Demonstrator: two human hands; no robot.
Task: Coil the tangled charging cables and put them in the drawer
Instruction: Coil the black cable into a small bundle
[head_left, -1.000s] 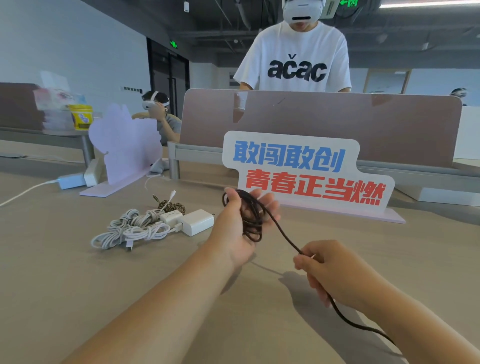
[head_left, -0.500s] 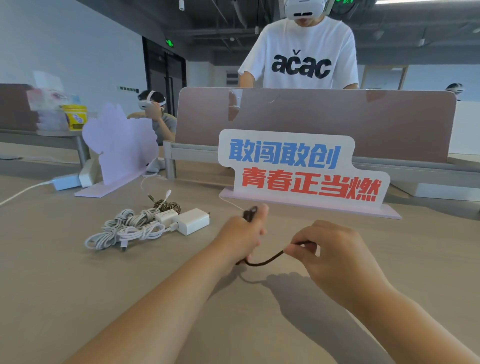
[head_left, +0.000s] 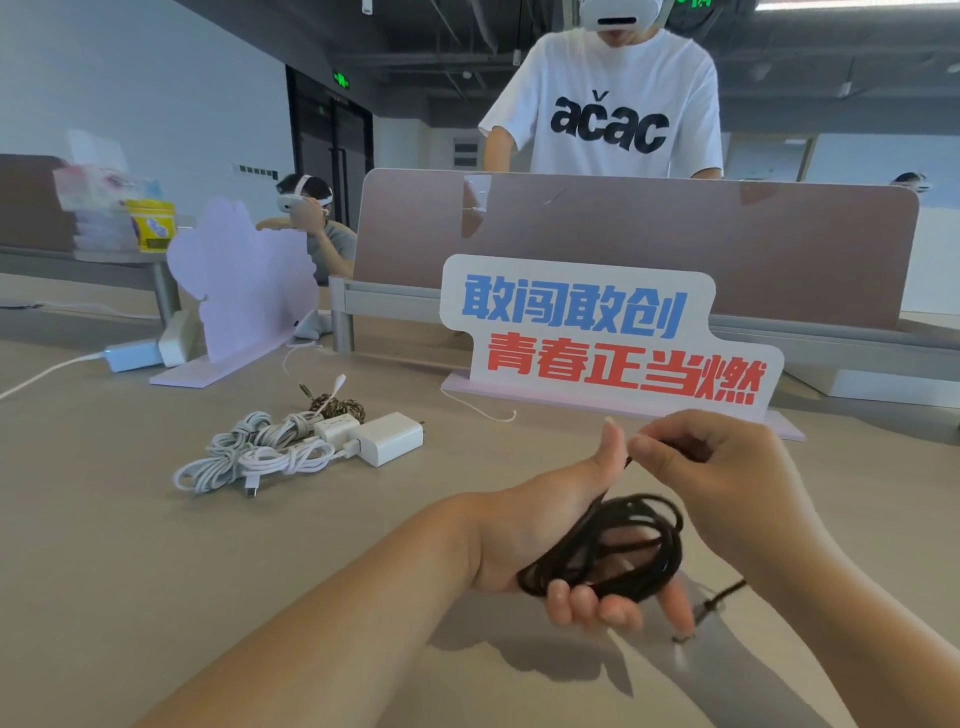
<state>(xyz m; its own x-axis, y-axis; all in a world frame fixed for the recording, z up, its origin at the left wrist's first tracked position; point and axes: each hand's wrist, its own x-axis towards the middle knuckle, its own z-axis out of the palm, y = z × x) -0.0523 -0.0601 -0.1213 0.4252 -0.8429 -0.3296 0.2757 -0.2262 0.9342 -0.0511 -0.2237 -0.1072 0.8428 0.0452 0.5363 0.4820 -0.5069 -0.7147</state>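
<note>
One dark cable (head_left: 613, 545) is held as a nearly finished coil at lower centre-right of the head view, cradled in the curled fingers of the left hand (head_left: 535, 525), its free strand pinched by the right hand (head_left: 727, 483). White cables (head_left: 249, 457) are seen bunched on the table (head_left: 104, 571) at centre left, judged not yet stowed, and no drawer is shown.
</note>
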